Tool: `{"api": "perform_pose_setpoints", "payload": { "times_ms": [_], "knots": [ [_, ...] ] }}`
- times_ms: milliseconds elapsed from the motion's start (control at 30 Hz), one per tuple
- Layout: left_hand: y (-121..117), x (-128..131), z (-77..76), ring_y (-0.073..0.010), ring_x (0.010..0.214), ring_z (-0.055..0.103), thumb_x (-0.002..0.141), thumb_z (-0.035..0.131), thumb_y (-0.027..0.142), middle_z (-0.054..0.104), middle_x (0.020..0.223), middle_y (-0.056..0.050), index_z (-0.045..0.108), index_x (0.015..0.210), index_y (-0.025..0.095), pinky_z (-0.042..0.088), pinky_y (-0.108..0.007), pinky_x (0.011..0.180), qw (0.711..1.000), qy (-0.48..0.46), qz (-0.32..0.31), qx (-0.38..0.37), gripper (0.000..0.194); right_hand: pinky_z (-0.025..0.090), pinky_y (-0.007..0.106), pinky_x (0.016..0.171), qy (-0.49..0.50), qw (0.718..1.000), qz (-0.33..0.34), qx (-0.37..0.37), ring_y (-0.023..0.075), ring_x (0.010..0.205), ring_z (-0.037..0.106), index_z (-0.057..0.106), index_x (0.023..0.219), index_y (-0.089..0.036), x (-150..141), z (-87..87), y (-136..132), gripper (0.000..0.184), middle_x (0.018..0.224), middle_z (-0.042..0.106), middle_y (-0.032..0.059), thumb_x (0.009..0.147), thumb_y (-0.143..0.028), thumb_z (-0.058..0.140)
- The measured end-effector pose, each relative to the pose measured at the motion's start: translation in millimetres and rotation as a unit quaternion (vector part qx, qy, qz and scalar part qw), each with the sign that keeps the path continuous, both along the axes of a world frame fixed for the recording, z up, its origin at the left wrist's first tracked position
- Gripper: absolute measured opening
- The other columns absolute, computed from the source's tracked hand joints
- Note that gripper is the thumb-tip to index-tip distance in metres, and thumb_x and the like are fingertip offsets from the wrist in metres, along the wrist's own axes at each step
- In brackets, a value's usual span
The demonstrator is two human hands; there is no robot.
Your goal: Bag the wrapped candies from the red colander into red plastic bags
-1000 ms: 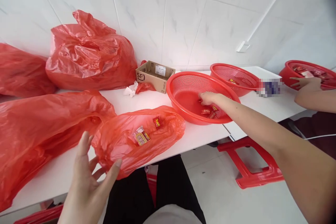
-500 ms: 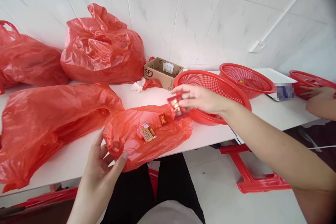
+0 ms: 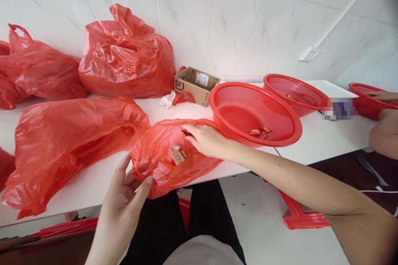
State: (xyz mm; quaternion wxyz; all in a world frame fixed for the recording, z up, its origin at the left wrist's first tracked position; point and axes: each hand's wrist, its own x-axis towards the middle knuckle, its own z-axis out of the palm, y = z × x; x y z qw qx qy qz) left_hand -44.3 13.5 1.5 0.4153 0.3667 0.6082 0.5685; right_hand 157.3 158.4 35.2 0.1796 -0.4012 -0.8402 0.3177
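Note:
My left hand (image 3: 122, 198) has its thumb and fingers around the near left edge of a thin red plastic bag (image 3: 158, 182). Inside that bag lies a small pink and yellow packet (image 3: 178, 155). My right hand (image 3: 202, 137) is over the bag's right part, back of the hand up and fingers curled. Something dark shows at its fingertips, but the fingers hide what it is. To the right of this hand, a round red mesh basket (image 3: 230, 101) holds a few small red and yellow packets (image 3: 263, 131).
Full red bags (image 3: 127, 62) stand against the tiled wall, and a crumpled red bag (image 3: 71, 132) lies at left. Behind is an open cardboard box (image 3: 192, 91). A second red basket (image 3: 297, 91) sits at right, near another person's arm (image 3: 384, 132). A red stool (image 3: 303, 217) stands below.
My right hand has moved left and down over the bag; the red packet it held is out of sight. The basket's contents are now uncovered. My left hand stays at the bag's edge.

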Motion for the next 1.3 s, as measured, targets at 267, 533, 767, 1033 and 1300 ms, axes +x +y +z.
{"api": "perform_pose_setpoints", "payload": {
  "times_ms": [267, 533, 767, 1033, 1300],
  "knots": [
    [-2, -4, 4.3, -0.0218, 0.093, 0.071, 0.069, 0.082, 0.047, 0.075, 0.103, -0.003, 0.044, 0.145, 0.035, 0.059, -0.030, 0.081, 0.999, -0.041, 0.006, -0.009, 0.086, 0.056, 0.042, 0.085, 0.014, 0.991, -0.120, 0.059, 0.0242, 0.096, 0.069, 0.066, 0.111, -0.026, 71, 53.5, 42, 0.023, 0.104, 0.073, 0.0058, 0.096, -0.034, 0.050],
    [-3, 6, 16.9, -0.0193, 0.084, 0.069, 0.072, 0.080, 0.048, 0.074, 0.103, -0.002, 0.044, 0.143, 0.034, 0.059, -0.028, 0.075, 0.999, -0.049, -0.001, -0.024, 0.081, 0.051, 0.043, 0.066, -0.435, 0.850, -0.215, -0.204, 0.0350, 0.084, 0.068, 0.061, 0.111, -0.019, 195, 13.9, 83, 0.051, 0.099, 0.070, 0.0150, 0.064, -0.024, 0.081],
    [0, 3, 13.0, -0.0175, 0.077, 0.069, 0.070, 0.082, 0.046, 0.075, 0.099, -0.001, 0.043, 0.144, 0.035, 0.058, -0.025, 0.069, 0.999, -0.049, -0.003, -0.011, 0.085, 0.050, 0.035, 0.068, -0.317, 0.912, -0.180, -0.189, 0.0234, 0.079, 0.067, 0.055, 0.087, -0.021, 187, 25.3, 82, 0.018, 0.089, 0.068, 0.0065, 0.077, -0.023, 0.069],
    [3, 0, 12.7, -0.0177, 0.079, 0.070, 0.070, 0.083, 0.044, 0.076, 0.091, 0.002, 0.046, 0.143, 0.038, 0.060, -0.028, 0.079, 0.998, -0.050, 0.012, -0.021, 0.082, 0.053, 0.026, 0.067, 0.200, 0.938, -0.083, -0.270, 0.0178, 0.085, 0.070, 0.055, 0.092, -0.020, 131, 72.9, 43, 0.020, 0.092, 0.067, 0.0032, 0.084, -0.026, 0.072],
    [1, 10, 21.8, -0.0236, 0.095, 0.071, 0.071, 0.082, 0.041, 0.076, 0.103, -0.003, 0.043, 0.146, 0.032, 0.059, -0.037, 0.087, 0.998, -0.063, 0.011, -0.002, 0.084, 0.057, 0.028, 0.068, 0.148, 0.923, 0.022, -0.355, 0.0168, 0.083, 0.069, 0.060, 0.115, -0.023, 47, 46.4, 12, 0.026, 0.100, 0.071, 0.0053, 0.091, -0.030, 0.064]
  ]
}}
